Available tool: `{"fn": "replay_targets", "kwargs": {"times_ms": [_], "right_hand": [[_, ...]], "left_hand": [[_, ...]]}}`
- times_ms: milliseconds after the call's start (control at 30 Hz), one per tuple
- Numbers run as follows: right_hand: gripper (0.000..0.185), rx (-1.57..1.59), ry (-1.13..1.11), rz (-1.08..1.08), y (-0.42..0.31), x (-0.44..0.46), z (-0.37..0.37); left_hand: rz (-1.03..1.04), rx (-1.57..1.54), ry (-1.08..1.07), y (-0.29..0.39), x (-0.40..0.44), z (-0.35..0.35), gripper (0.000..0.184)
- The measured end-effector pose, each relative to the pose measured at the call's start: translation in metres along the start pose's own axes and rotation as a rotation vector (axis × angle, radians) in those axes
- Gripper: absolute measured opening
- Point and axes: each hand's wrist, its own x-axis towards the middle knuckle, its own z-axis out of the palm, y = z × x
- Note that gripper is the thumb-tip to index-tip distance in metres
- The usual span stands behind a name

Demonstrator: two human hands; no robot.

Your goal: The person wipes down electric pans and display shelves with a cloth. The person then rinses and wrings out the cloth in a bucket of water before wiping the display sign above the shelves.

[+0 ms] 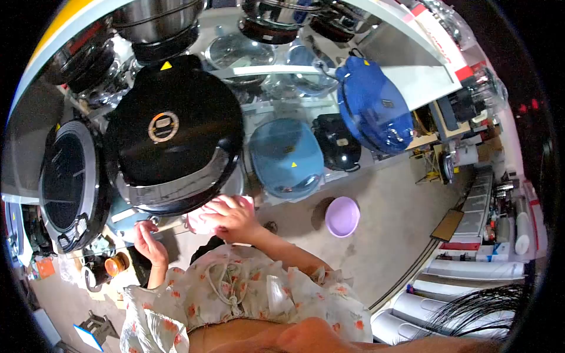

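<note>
My right hand (236, 220) lies over a folded pink cloth (202, 219), its fingers bent onto it at the front edge of the display counter. Just above is a large round black electric baking pan (176, 159) with a clear front handle. My left hand (153, 246) is below the same pan's left side, by the counter edge. Its fingers are curled together, and anything in them is hidden. Left of the black pan stands another round dark pan with a grey rim (72, 179). To its right are a light blue round appliance (286, 156) and a small black one (336, 141).
A blue round appliance (376, 106) stands further right on the counter. Steel pots (158, 20) and glass lids (240, 50) are behind. On the floor sits a lilac basin (342, 216). White rolls or boxes (474, 269) line the right side.
</note>
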Motion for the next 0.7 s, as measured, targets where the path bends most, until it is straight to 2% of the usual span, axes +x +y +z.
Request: {"fn": "replay_targets", "kwargs": {"times_ms": [133, 167, 233, 267, 300, 333, 367, 433, 467, 533, 567, 600, 633, 667, 700], "right_hand": [[0.044, -0.123, 0.036, 0.130, 0.067, -0.046, -0.048], [0.042, -0.150, 0.055, 0.168, 0.084, -0.057, -0.070], [0.041, -0.165, 0.133, 0.215, 0.126, -0.083, -0.105], [0.039, -0.180, 0.174, 0.239, 0.148, -0.096, -0.122], [0.037, -0.193, 0.214, 0.263, 0.170, -0.109, -0.139], [0.035, -0.235, 0.209, 0.354, 0.179, -0.119, -0.165], [0.034, -0.250, 0.315, 0.392, 0.200, -0.133, -0.175], [0.035, -0.294, 0.420, 0.584, 0.232, -0.154, -0.193], [0.036, -0.339, 0.434, 0.614, 0.239, -0.156, -0.190], [0.040, -0.436, 0.464, 0.671, 0.242, -0.151, -0.171], [0.046, -0.430, 0.404, 0.617, 0.229, -0.140, -0.158], [0.049, -0.292, 0.357, 0.527, 0.216, -0.130, -0.142], [0.049, -0.165, 0.153, 0.505, 0.187, -0.112, -0.153], [0.047, -0.128, 0.213, 0.303, 0.190, -0.108, -0.118], [0.046, -0.148, 0.157, 0.326, 0.163, -0.098, -0.140]], "left_hand": [[0.142, 0.062, -0.089, 0.022, -0.028, 0.044, 0.026], [0.256, 0.135, -0.152, 0.026, -0.034, 0.055, 0.025], [0.143, 0.116, -0.144, 0.042, -0.059, 0.096, 0.024], [-0.004, 0.023, -0.152, 0.049, -0.073, 0.119, 0.024], [0.035, 0.020, -0.233, 0.059, -0.083, 0.139, 0.023], [-0.021, -0.009, -0.291, 0.065, -0.097, 0.159, 0.022], [-0.077, -0.033, -0.349, 0.071, -0.108, 0.177, 0.022], [-0.020, -0.024, -0.478, 0.089, -0.124, 0.206, 0.021], [0.099, 0.025, -0.536, 0.095, -0.127, 0.215, 0.022], [0.048, 0.012, -0.529, 0.101, -0.140, 0.231, 0.022], [0.028, 0.027, -0.527, 0.107, -0.144, 0.238, 0.022], [-0.004, 0.015, -0.527, 0.108, -0.146, 0.245, 0.022], [-0.036, 0.002, -0.527, 0.107, -0.148, 0.253, 0.022], [-0.067, -0.013, -0.526, 0.107, -0.149, 0.260, 0.022], [-0.092, -0.019, -0.547, 0.111, -0.147, 0.270, 0.021]]}}
